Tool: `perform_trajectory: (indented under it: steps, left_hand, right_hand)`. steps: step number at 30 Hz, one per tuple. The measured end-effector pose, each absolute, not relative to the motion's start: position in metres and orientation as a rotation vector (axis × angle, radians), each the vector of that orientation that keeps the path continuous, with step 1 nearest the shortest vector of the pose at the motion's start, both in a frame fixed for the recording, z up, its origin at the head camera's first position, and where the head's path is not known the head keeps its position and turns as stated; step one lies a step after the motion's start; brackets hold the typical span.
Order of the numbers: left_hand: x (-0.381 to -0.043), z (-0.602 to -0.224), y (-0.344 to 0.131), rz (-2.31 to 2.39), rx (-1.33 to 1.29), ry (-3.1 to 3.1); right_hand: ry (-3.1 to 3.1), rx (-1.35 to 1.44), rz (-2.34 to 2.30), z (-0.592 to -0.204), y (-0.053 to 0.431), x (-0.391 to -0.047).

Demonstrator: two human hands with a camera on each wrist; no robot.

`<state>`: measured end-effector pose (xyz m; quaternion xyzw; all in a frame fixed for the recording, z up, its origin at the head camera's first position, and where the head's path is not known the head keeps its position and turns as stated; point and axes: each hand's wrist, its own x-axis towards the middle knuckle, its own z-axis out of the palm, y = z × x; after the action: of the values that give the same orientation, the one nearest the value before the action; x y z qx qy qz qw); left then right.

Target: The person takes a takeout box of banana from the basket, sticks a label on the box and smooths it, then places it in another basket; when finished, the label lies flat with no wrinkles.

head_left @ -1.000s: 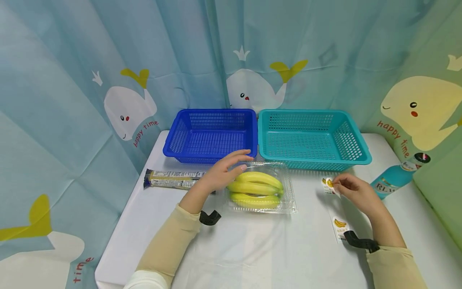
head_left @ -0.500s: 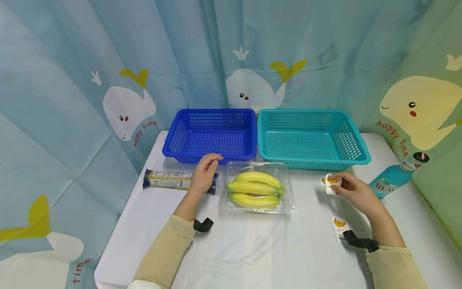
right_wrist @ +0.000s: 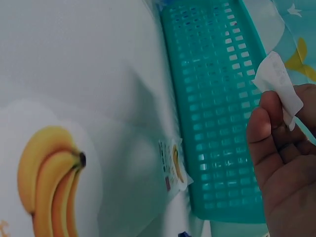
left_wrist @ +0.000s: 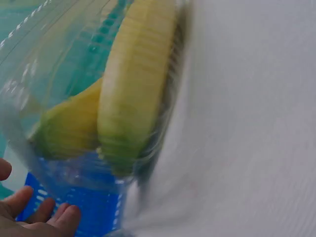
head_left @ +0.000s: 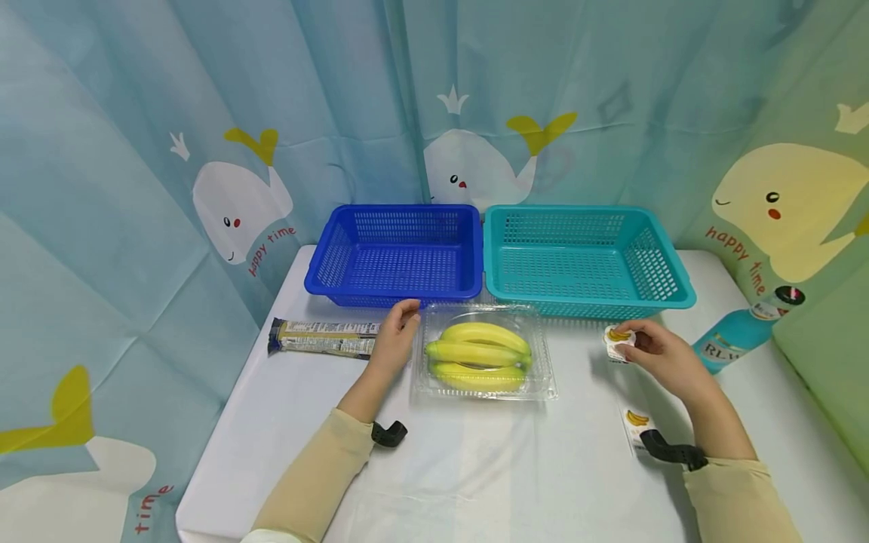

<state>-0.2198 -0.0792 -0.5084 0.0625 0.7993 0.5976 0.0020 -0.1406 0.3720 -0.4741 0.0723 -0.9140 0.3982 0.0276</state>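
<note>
My right hand (head_left: 661, 360) pinches a small white banana sticker (head_left: 618, 343) between thumb and fingers, just above the table. In the right wrist view the sticker's blank back (right_wrist: 277, 81) faces the camera, slightly bent. Under that wrist lies backing paper with another printed banana sticker (head_left: 637, 424); a further banana sticker (right_wrist: 174, 165) lies close to the teal basket. My left hand (head_left: 396, 343) is at the left edge of a clear plastic clamshell box (head_left: 546, 381), its fingers loosely bent with nothing in them. Several yellow bananas (head_left: 478, 354) lie inside the box.
A blue basket (head_left: 394, 292) and a teal basket (head_left: 591, 302) stand side by side at the back. A long wrapped snack packet (head_left: 326, 338) lies left, partly behind my left hand. A teal glass bottle (head_left: 733, 339) stands by my right hand. Whale-print curtain (head_left: 380, 98) hangs behind.
My left hand has drawn back from above the box to its left edge, then shifted slightly right. The sticker in my right hand has come up off the sheet and tilted.
</note>
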Motion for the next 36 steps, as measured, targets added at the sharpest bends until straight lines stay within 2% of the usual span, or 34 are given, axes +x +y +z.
perform_trajectory:
  steps: [6,12,24,36]
  left_hand:
    - [-0.217,-0.516,-0.073,1.828,0.169,2.399]
    - [-0.214,-0.52,-0.071,1.768,0.266,2.327]
    - [-0.213,-0.522,-0.068,1.832,0.266,2.316]
    - [-0.211,-0.523,-0.065,1.861,0.228,2.297]
  right_hand:
    - [-2.809,0.266,1.265,-0.472,0.362,-0.144]
    - [-2.782,0.323,1.252,-0.47,0.349,-0.151]
    - [-2.793,0.453,1.232,-0.447,0.313,-0.168]
    - [-2.708,0.606,1.451,-0.44,0.271,-0.181]
